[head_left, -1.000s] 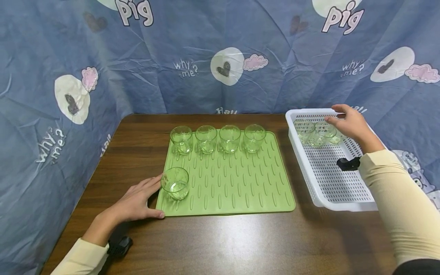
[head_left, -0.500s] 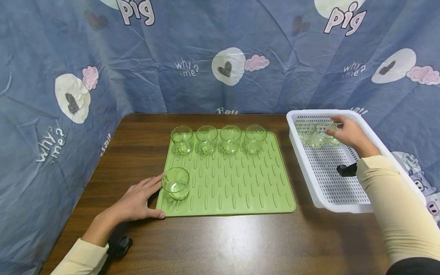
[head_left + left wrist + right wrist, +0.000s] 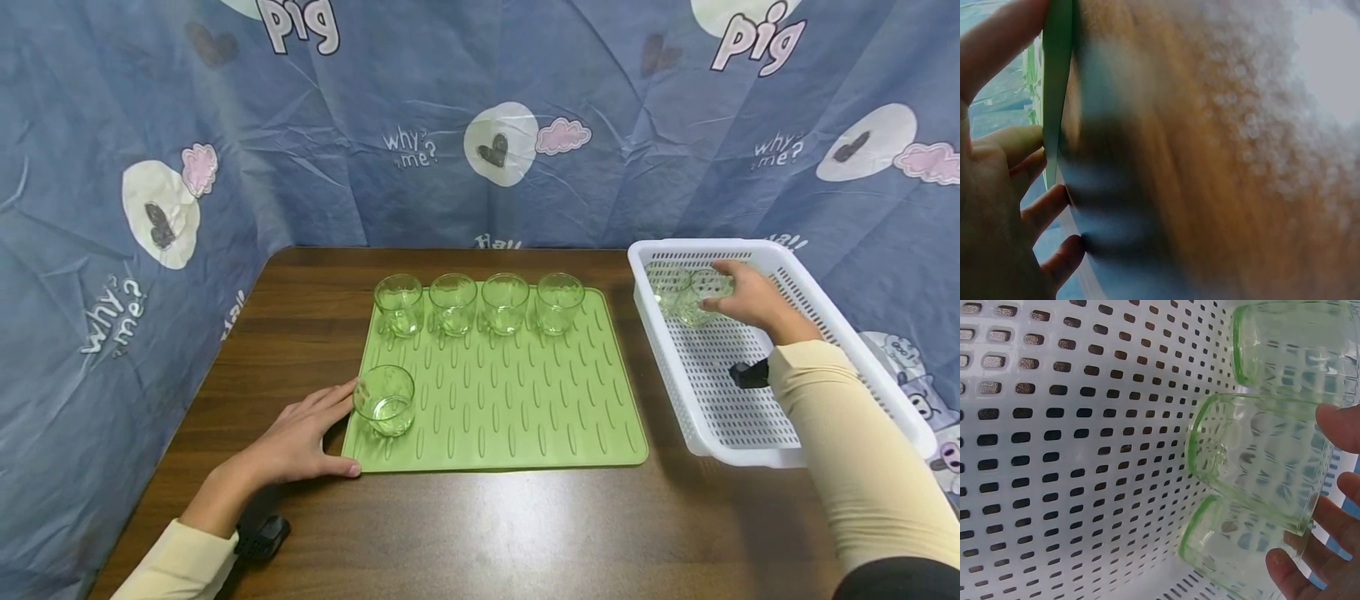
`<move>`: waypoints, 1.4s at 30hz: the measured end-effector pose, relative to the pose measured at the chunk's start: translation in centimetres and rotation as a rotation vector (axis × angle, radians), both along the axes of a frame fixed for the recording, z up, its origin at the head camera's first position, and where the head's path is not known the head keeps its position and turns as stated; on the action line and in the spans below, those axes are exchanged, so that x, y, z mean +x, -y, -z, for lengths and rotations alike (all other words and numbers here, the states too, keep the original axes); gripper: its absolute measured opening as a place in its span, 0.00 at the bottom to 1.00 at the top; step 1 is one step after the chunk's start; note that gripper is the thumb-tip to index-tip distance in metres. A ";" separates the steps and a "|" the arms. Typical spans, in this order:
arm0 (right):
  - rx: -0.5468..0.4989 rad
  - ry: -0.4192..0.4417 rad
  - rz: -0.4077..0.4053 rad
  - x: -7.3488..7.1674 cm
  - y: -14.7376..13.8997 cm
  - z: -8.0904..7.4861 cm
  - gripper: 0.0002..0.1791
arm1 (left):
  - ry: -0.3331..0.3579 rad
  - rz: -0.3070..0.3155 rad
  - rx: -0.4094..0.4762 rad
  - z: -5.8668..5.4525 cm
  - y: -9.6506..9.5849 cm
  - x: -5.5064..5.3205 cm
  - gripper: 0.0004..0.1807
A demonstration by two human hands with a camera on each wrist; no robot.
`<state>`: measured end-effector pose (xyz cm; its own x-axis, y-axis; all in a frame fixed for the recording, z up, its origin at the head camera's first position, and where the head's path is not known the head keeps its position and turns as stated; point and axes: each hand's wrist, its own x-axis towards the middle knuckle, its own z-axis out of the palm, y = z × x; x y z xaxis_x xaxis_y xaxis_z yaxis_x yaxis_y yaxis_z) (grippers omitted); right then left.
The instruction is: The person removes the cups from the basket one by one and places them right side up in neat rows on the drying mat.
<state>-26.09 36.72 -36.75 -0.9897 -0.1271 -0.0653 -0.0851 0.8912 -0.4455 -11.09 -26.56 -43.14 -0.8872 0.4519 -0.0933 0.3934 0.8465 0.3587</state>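
Observation:
In the head view, my left hand [image 3: 296,442] rests at the near left corner of a green drying mat [image 3: 510,400], fingers extended. Its thumb lies along the mat's corner, and the fingertips reach right beside a green-tinted drinking glass [image 3: 385,408]. The left wrist view has the fingers [image 3: 1013,147] at the mat's edge. My right hand [image 3: 757,304] is inside a white perforated basket [image 3: 663,379], thumb and fingers spread around the rim of a glass [image 3: 1254,447]. Beside that glass are another glass [image 3: 1291,350] and a third glass [image 3: 1229,544], lying close together.
Glasses stand in a row along the mat's far edge, from the left glass [image 3: 399,308] to the right glass [image 3: 558,304]. The brown wooden table [image 3: 480,533] carries mat and basket. A blue printed cloth [image 3: 420,200] hangs behind and at the sides.
My right hand has lowered into the basket and moved left, bringing thumb and fingers around a glass rim. The left hand and the glasses on the mat stay put.

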 end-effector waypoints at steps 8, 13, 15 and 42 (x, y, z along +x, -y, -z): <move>0.022 -0.011 -0.002 0.0 -0.2 0.0 0.45 | -0.007 0.003 -0.002 0.1 0.0 -0.1 0.59; 0.006 -0.007 0.004 0.1 -0.3 0.1 0.45 | -0.007 0.003 -0.003 0.1 -0.1 -0.1 0.59; 0.027 -0.026 0.007 0.1 -0.3 0.1 0.44 | -0.007 0.003 -0.003 0.2 -0.1 -0.1 0.59; 0.126 -0.078 -0.084 1.9 0.2 0.4 0.43 | -0.019 0.012 -0.007 0.2 -0.1 -0.2 0.58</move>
